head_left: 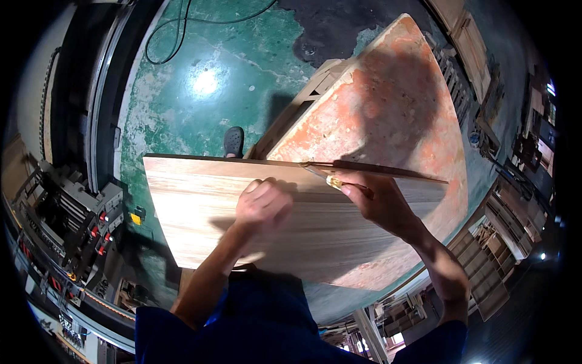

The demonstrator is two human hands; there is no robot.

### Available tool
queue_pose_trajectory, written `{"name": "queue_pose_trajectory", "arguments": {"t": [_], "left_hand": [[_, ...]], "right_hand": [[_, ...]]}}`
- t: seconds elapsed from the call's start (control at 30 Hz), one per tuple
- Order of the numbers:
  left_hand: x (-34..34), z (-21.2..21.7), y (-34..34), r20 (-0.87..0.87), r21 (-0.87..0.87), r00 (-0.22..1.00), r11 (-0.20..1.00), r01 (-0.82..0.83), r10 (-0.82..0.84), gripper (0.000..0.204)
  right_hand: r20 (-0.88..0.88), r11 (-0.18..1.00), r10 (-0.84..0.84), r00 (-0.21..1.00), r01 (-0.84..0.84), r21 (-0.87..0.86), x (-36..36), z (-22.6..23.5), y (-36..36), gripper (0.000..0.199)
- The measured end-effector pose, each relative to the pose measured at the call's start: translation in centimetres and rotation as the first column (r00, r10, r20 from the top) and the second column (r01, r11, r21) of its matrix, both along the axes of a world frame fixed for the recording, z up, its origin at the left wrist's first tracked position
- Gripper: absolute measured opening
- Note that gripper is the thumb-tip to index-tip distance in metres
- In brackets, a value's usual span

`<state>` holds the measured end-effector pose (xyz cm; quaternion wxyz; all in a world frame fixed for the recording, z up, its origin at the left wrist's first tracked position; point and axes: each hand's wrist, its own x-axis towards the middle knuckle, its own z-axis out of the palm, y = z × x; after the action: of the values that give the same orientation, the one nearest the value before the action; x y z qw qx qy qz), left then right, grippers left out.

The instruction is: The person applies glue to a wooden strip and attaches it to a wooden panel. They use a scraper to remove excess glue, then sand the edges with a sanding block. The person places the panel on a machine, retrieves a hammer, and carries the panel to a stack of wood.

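Observation:
A wide, light wooden panel [200, 200] with streaked grain lies in front of me. My right hand [377, 203] is closed around a thin-bladed hand tool [333, 181] with a yellowish handle. The blade slants left to the panel's far edge, and its tip is at or very near that edge. I cannot make out the tool's exact kind. To the left, my left hand [262, 205] is over the panel, fingers curled in and partly blurred. Whatever those fingers may hold is hidden, and I cannot tell whether the hand touches the wood.
Beneath the panel is a worn, orange-stained tabletop [394, 97], reaching away to the far right. A machine [79, 206] with red parts stands at left. A shoe [233, 141] shows on the green floor [182, 115], with a dark cable [182, 30] farther off.

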<state>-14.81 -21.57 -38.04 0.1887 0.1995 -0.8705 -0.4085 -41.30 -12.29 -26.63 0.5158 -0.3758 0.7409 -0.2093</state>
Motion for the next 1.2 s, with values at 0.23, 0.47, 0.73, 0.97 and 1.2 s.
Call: {"name": "queue_pose_trajectory", "arguments": {"t": [0.23,0.47,0.73,0.97,1.2], "left_hand": [[-0.2,0.4,-0.2,0.018,0.015,1.000,1.000,0.000,-0.001,0.018],[-0.2,0.3,0.0,0.027,0.031,1.000,0.999,-0.008,0.008,0.017],[-0.5,1.1,-0.3,0.076,0.067,0.997,0.998,0.006,-0.011,0.016],[-0.4,1.2,-0.2,0.059,0.064,0.998,0.998,-0.002,-0.002,0.016],[0.2,0.4,-0.3,0.031,0.036,1.000,0.999,0.006,-0.007,0.017]], "right_hand": [[0.040,0.997,0.063,0.997,-0.061,-0.042,-1.1,-0.3,0.2,0.023],[0.031,0.995,0.097,0.995,-0.098,0.032,-1.3,-0.6,-0.7,0.020],[-0.139,0.993,0.104,0.985,-0.110,-0.031,1.4,0.7,-1.9,0.019],[-0.298,0.976,0.198,0.934,-0.162,0.142,4.7,2.8,-4.5,0.018],[-0.121,1.000,0.009,0.993,-0.012,-0.018,1.6,1.6,-3.9,0.019]]}}
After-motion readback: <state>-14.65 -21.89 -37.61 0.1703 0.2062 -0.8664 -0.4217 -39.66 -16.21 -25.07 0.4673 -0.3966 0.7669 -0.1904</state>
